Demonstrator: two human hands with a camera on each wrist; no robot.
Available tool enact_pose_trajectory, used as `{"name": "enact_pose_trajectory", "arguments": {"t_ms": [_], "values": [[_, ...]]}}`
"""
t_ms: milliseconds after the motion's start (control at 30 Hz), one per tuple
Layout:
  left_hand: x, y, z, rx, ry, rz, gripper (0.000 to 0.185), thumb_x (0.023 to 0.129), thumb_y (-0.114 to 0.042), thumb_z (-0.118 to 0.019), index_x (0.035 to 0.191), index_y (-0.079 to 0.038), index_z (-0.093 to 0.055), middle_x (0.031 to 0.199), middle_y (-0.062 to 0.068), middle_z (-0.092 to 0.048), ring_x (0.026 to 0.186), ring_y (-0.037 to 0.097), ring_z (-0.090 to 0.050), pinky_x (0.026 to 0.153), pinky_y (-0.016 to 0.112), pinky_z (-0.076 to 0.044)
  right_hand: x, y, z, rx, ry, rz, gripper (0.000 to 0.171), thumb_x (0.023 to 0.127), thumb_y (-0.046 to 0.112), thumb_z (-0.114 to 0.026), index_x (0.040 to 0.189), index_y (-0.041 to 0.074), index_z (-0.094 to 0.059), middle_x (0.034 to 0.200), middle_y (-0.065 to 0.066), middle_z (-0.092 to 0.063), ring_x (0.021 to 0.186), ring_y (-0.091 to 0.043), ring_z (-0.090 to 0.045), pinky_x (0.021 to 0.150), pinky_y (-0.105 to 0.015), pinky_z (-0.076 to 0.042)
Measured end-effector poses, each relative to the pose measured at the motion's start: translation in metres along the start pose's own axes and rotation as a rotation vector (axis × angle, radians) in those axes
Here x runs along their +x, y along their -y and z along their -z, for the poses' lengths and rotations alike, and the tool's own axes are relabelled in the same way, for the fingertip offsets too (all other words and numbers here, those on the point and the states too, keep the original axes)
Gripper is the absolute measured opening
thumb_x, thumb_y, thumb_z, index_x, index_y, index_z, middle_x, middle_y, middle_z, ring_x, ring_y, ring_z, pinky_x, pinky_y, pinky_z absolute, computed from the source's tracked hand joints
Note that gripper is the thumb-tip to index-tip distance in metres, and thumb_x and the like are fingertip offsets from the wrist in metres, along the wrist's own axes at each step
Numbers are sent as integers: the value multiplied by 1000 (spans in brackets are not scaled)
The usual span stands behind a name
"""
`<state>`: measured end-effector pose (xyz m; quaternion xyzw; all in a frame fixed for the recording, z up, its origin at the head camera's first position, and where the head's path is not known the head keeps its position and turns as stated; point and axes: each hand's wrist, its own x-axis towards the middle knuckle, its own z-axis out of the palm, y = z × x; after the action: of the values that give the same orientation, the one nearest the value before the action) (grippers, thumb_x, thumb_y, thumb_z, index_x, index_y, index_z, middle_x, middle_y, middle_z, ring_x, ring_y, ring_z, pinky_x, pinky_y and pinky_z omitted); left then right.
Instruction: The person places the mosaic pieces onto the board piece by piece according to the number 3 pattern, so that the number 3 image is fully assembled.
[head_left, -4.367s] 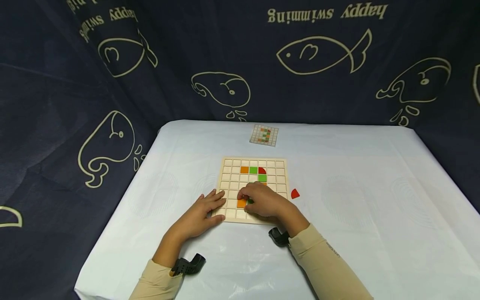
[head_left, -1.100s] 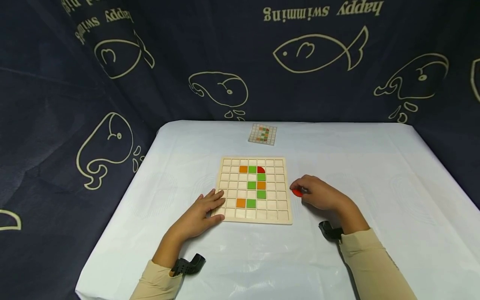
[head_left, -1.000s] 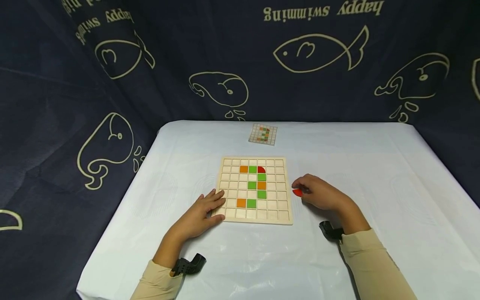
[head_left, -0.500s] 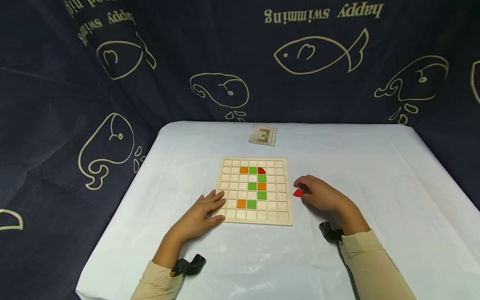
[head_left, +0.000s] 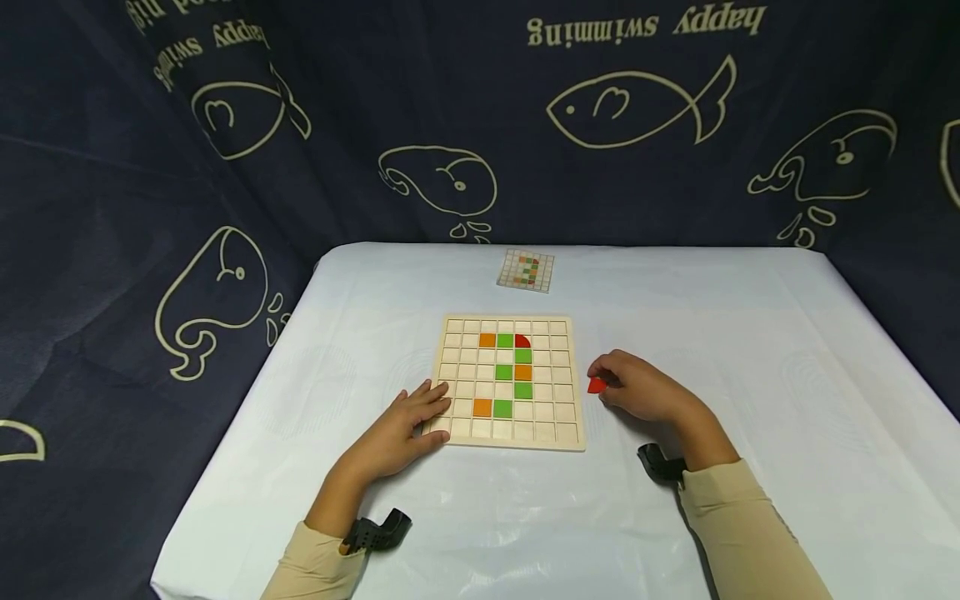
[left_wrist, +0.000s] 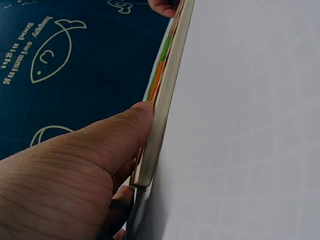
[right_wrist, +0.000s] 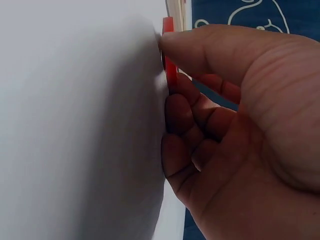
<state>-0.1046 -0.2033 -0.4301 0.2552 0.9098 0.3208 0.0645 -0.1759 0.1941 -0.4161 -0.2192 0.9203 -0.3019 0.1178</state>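
Board w/ tiles – red piece pinched

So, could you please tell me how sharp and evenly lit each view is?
Head view: sharp, evenly lit, cloth edges bowed by the wide lens. Left wrist view: left hand close and soft, board edge clearer. Right wrist view: right hand fills the frame, shadowing the cloth beside the red piece.

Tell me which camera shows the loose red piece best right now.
The right wrist view: the red piece shows edge-on, close up, pinched in the right hand grip against the white tablecloth. The head view shows it small, beside the wooden board. The left wrist view shows only the board's edge, no red piece.
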Motion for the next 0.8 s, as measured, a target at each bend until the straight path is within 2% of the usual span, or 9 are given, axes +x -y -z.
{"name": "enact_pose_trajectory", "arguments": {"t_ms": [300,533,800], "values": [[0,0,0,5,0,0,56,96,-29,-68,143,-1,-53,156,10,-37,149,31,-20,117,62,-9,1,2,0,-26,-6,24,21,88,-3,-65,108,6,-66,102,-6,-61,96,-25,-54,90,-48,-47],[0,-1,0,-1,-6,2,57,95,-28,-69,142,-1,-53,156,10,-37,149,31,-20,117,61,-9,1,7,2,-2,-7,34,22,89,-2,-64,108,8,-66,101,-4,-61,96,-25,-54,90,-48,-47],[0,-1,0,-6,-6,4,57,95,-29,-69,143,-1,-53,156,10,-36,149,31,-20,117,60,-8,5,19,0,35,1,97,22,90,0,-67,109,9,-66,102,-3,-61,97,-24,-54,91,-46,-46]]}}
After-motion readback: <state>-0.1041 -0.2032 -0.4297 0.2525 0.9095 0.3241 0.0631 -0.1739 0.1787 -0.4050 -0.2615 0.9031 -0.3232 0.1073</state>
